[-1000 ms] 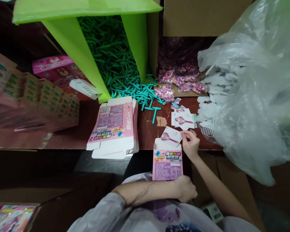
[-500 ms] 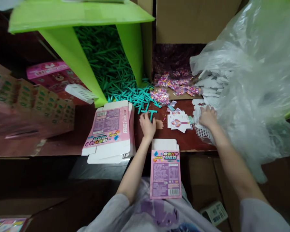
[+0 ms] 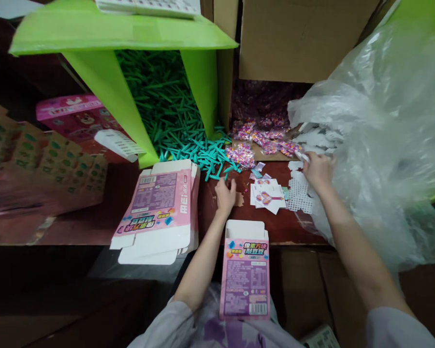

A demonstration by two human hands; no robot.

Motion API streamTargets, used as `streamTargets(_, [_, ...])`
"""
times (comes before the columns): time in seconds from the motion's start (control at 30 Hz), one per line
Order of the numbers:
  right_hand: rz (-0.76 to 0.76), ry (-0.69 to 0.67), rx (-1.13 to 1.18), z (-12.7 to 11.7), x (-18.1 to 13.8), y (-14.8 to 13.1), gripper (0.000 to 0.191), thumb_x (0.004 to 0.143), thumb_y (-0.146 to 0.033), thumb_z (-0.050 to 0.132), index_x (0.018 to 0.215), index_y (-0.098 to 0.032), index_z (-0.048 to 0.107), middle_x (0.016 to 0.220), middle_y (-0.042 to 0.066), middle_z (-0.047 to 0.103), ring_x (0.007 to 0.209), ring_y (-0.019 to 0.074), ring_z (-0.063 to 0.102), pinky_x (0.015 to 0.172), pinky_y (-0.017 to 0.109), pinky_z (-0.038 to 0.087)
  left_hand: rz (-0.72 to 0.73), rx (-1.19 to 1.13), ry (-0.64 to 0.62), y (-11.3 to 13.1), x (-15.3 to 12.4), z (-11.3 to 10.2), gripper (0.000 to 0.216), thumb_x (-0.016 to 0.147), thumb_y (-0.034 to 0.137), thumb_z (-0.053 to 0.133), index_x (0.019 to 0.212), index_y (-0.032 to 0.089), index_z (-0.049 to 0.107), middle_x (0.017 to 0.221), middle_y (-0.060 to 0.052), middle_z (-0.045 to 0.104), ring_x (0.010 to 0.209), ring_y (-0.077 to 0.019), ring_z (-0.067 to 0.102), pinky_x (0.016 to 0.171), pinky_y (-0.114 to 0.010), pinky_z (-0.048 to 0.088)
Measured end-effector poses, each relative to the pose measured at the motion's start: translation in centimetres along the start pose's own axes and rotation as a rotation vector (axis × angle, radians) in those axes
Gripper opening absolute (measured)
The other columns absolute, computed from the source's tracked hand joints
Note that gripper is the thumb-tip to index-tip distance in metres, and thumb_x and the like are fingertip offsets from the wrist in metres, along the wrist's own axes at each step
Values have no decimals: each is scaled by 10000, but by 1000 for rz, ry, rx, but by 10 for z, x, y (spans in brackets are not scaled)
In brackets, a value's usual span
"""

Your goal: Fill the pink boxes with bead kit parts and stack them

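My left hand (image 3: 225,197) is low over the table, thumb and forefinger apart, at the near edge of a spill of small green plastic hammers (image 3: 206,159). A green piece shows right by its fingertips. On the right, my right hand (image 3: 318,171) pinches a white perforated plate (image 3: 303,156), seen nearly edge-on. More white perforated plates (image 3: 300,194) lie just below that hand, and others are heaped behind it. Printed cards (image 3: 268,195) with a heart-topped wand picture lie between my hands. An open-topped pink and purple box (image 3: 245,275) rests at my lap.
Flattened pink cartons (image 3: 159,203) are stacked at left, overhanging the table edge. A lime-green bin (image 3: 199,92) holds the hammers. Bags of coloured beads (image 3: 241,154) spill from a cardboard box (image 3: 293,41). Clear plastic sheeting (image 3: 380,145) bulges at right. Pink packages (image 3: 47,169) stand far left.
My right hand has lifted from the perforated plates and moved slightly away from me, now with a white plate in its fingers. My left hand has drawn back slightly from the hammers. The view has shifted.
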State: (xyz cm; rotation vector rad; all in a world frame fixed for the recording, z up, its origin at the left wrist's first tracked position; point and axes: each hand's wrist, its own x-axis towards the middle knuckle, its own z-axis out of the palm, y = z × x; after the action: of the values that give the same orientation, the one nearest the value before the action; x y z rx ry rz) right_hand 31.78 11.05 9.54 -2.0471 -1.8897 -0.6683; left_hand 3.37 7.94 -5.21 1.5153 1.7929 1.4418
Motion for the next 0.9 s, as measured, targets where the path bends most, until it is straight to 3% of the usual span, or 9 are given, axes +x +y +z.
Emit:
streamTargets(0.07, [-41, 128, 58, -9, 14, -15, 288, 884, -217, 442, 1077, -169, 650, 938, 105, 661, 1015, 248, 547, 1082, 508, 204, 64, -32, -20, 1, 10, 12, 132, 855, 297, 532, 866, 172, 492, 794, -54, 578, 758, -182, 576, 737, -295, 437])
streamTargets(0.13, [-58, 186, 206, -11, 31, -29, 318, 907, -211, 388, 1109, -140, 623, 1038, 119, 648, 1055, 242, 527, 1045, 437, 288, 99, -62, -22, 3, 18, 24, 100, 845, 261, 529, 842, 178, 473, 791, -43, 552, 750, -166, 554, 732, -283, 433])
streamTargets(0.2, [-34, 158, 381, -4, 51, -40, 362, 915, -202, 344, 1186, -106, 563, 1128, 138, 623, 1061, 231, 536, 959, 363, 380, 126, -86, -7, 5, 23, 33, 79, 855, 247, 511, 850, 180, 470, 810, -42, 542, 761, -161, 541, 734, -280, 435])
streamTargets(0.3, [66, -46, 510, 20, 78, -47, 378, 886, -171, 340, 1173, -102, 577, 1108, 126, 649, 1010, 222, 579, 898, 324, 423, 199, -43, -6, 9, 28, 42, 103, 863, 268, 517, 827, 180, 478, 846, -60, 557, 814, -181, 543, 760, -304, 448])
streamTargets(0.4, [218, -228, 442, 49, 94, -43, 388, 882, -182, 319, 1032, -76, 660, 1044, 160, 680, 980, 240, 604, 865, 311, 435, 343, 13, -22, 15, 36, 50, 135, 829, 274, 584, 846, 169, 500, 1084, -133, 582, 1047, -236, 522, 898, -362, 438])
streamTargets(0.53, [309, -235, 302, 71, 95, -30, 480, 888, -414, 427, 1147, -55, 611, 1096, 234, 650, 1017, 300, 611, 843, 349, 445, 449, 68, -58, 19, 54, 60, 190, 794, 184, 610, 968, 158, 539, 1339, -149, 501, 1294, -274, 374, 1069, -446, 314])
streamTargets(0.77, [87, -258, -20, 67, 78, -37, 526, 842, -463, 514, 1184, -65, 551, 1008, 231, 662, 950, 315, 635, 805, 363, 456, 347, 119, -23, 17, 57, 61, 58, 817, 159, 551, 865, 163, 585, 1193, -135, 588, 1169, -270, 486, 990, -439, 376])
streamTargets(0.83, [21, -253, -43, 66, 78, -43, 542, 844, -440, 514, 1241, -70, 510, 1014, 222, 662, 952, 316, 632, 819, 377, 454, 359, 140, -116, 19, 52, 59, 87, 807, 128, 530, 846, 159, 600, 1111, -136, 604, 1090, -256, 533, 911, -391, 430])
streamTargets(0.9, [57, -292, -54, 67, 82, -46, 572, 828, -418, 544, 1267, -56, 497, 1042, 235, 656, 963, 322, 627, 814, 386, 462, 441, 141, -312, 21, 48, 60, 144, 794, 96, 515, 861, 163, 625, 1034, -111, 633, 1017, -228, 569, 853, -338, 459])
